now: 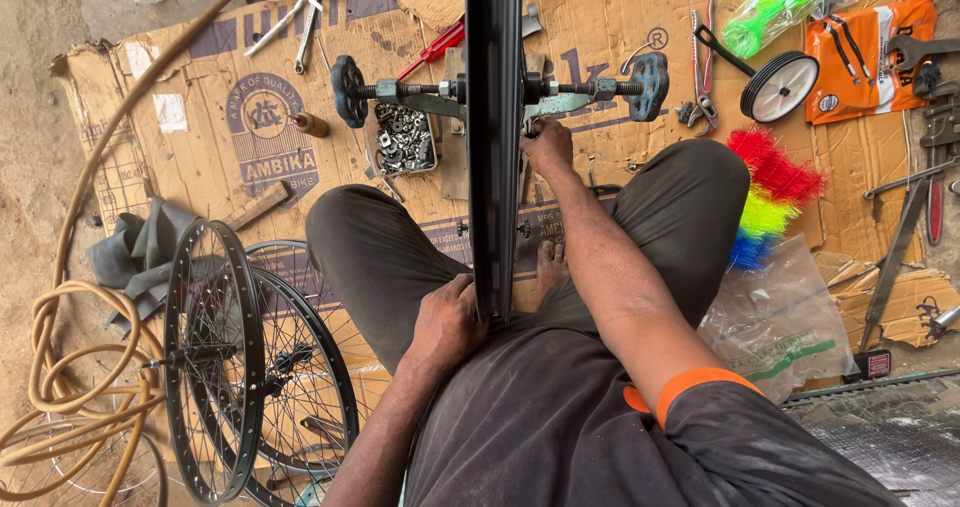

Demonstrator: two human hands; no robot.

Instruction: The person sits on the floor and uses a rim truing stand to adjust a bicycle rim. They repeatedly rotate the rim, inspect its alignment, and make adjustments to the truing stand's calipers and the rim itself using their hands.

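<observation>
A small tray [404, 139] holds nuts and washers. The black wheel rim [494, 117] stands edge-on, running away from the person; left hand [446, 319] grips its near edge, right hand [546, 147] pinches at the axle [575, 89].

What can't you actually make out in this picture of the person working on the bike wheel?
Head view, the only one:
- The black wheel stands edge-on, so its spokes and hub are hidden behind its own rim.
- Right hand: the fingertips lie behind the rim, so what they touch is unclear.
- Left hand: the palm side is pressed to the rim, grip unseen.
- Parts in the small tray are too small to tell apart.
- The tools at right are cut by the edge.
</observation>
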